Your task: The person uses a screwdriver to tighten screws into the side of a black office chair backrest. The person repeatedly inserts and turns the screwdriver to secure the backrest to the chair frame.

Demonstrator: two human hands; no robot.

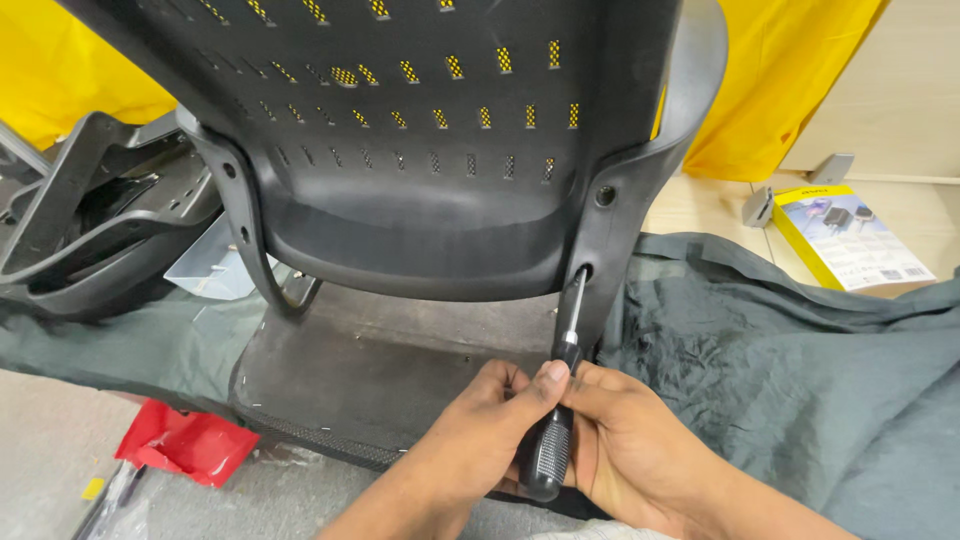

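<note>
The floor [40,440] is carrying a dark green cloth [780,370], a red bag [185,442], a yellow box [850,235] and black chair parts [90,230], the chair seat [380,370] lying on the cloth

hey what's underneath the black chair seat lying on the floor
A dark green cloth is spread under the chair seat, showing on both sides of it. A red wrapper lies at its near left corner. What lies beneath the seat's middle is covered.

A black-handled screwdriver with a steel shaft [560,400] is tilted upward, tip seated in the lower hole of the black plastic chair backrest [440,150], at its right edge.
</note>
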